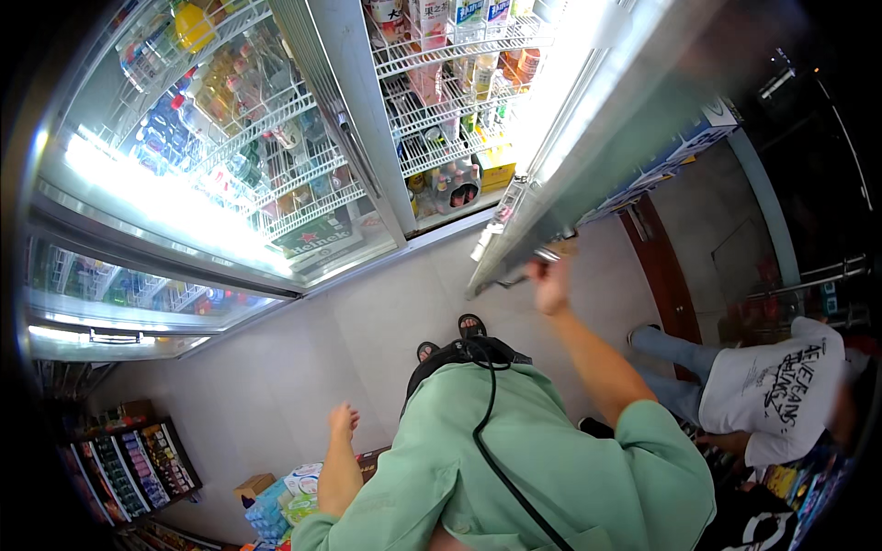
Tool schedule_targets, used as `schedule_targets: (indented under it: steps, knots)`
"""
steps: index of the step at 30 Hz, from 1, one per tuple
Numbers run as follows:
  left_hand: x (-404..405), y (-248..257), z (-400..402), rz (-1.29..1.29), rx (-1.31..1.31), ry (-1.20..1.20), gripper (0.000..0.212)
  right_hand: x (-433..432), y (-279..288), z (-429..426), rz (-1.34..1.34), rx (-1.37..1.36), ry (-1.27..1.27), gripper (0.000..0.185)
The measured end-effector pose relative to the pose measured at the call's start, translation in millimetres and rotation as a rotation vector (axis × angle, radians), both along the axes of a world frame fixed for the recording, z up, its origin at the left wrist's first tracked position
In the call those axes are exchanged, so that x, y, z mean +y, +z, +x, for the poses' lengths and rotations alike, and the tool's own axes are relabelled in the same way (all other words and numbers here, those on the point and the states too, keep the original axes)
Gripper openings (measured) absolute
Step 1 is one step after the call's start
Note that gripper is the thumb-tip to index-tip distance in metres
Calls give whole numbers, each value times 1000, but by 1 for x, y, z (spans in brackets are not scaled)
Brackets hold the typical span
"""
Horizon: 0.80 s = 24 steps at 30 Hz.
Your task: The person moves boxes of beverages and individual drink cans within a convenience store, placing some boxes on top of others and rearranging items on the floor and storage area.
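Note:
My right hand (551, 288) is closed around the metal handle (549, 254) of a glass refrigerator door (586, 179), which stands swung outward. Inside the opened cooler, white wire shelves (468, 47) hold bottles and cartons of drinks. On its floor sit a yellow box (496, 167) and a plastic-wrapped pack of bottles (455, 188). My left hand (344, 419) hangs low at my side above the floor, loosely curled, with nothing seen in it.
Left of the opening, a shut glass door (324, 117) fronts more drinks. A person in a white printed T-shirt (772, 386) stands at right. Packs of tissue (269, 510), a small cardboard box (254, 486) and a snack rack (131, 472) are at lower left. A black cable (490, 413) hangs down my front.

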State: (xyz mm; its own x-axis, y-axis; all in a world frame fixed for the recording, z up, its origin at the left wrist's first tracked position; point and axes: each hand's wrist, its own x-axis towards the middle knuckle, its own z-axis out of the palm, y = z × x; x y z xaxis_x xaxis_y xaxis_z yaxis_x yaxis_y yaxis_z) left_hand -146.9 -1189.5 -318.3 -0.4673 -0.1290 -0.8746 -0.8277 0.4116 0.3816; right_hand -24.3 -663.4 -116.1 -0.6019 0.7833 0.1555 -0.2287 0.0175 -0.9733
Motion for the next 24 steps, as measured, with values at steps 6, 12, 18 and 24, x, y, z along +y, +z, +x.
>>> schedule_targets:
  steps: [6, 12, 18, 24]
  knots:
    - [120, 28, -45, 190, 89, -250, 31, 92, -10, 171, -94, 230, -481, 42]
    - [167, 45, -46, 286, 120, -489, 31, 151, 40, 194, -188, 202, -899, 69]
    - [131, 27, -52, 153, 2, -608, 34, 164, 17, 213, -191, 241, -944, 66]
    - [98, 19, -66, -6, -56, -503, 33, 99, 8, 137, -196, 329, -981, 45]
